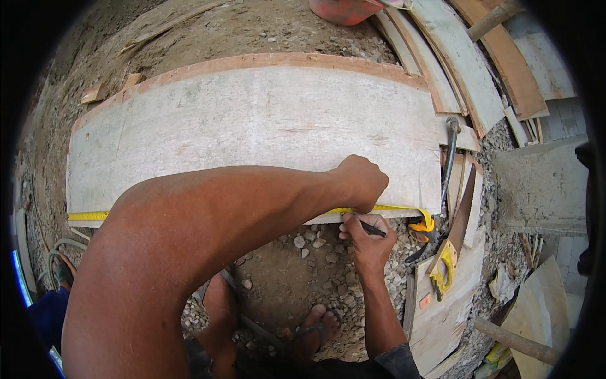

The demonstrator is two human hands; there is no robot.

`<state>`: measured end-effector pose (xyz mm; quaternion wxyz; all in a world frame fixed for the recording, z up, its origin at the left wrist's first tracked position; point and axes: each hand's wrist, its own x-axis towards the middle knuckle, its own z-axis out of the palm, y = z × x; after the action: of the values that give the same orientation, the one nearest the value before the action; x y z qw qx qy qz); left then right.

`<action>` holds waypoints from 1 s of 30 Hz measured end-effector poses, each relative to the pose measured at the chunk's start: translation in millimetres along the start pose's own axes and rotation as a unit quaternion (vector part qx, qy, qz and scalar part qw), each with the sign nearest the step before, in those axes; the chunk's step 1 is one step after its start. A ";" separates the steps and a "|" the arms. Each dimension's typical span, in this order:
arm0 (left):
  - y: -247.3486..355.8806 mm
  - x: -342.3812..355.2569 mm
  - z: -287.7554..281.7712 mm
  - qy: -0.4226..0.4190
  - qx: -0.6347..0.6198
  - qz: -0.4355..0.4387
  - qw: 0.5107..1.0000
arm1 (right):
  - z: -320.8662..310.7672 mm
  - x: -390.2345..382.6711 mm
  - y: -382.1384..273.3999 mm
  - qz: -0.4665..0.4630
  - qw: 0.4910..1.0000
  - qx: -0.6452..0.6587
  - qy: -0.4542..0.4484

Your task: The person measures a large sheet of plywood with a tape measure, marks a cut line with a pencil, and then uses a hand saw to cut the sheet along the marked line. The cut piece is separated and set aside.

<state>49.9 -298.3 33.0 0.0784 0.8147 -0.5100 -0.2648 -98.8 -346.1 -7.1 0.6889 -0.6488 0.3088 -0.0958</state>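
A long pale plywood board (pixel 252 114) lies crosswise in front of me. Along its near edge runs the yellow blade of a tape measure (pixel 403 207), whose case (pixel 421 236) hangs just past the right end. My left arm reaches across the board, and my left hand (pixel 363 182) is closed over the blade, pressing at the edge; its fingertips are mostly hidden. Just below it, my right hand (pixel 371 239) pinches a black marker (pixel 374 230) against the near edge. The marker's tip is hard to make out.
Right of the board lie a dark metal bar with a hooked head (pixel 449 161) and a yellow-handled handsaw (pixel 461 221) on plywood offcuts (pixel 435 335). More boards (pixel 442 57) and a red bucket (pixel 347 9) are at the far right. Gravel and my feet show below.
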 end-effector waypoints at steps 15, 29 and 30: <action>-0.1 -3.3 0.0 0.035 -0.013 0.010 0.999 | -18.6 -0.9 -10.3 0.039 0.997 -0.070 -0.020; -2.1 -15.1 11.3 0.052 -0.007 0.052 0.997 | -137.6 61.4 -41.2 -0.240 0.812 -0.531 0.021; -1.6 -15.4 12.0 0.060 0.000 0.057 0.997 | -144.6 65.4 -44.0 -0.251 0.804 -0.539 0.002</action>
<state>39.8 -282.4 27.6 0.1241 0.7985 -0.5501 -0.2108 -114.8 -507.8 19.9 0.1791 -0.9703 0.1385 -0.0848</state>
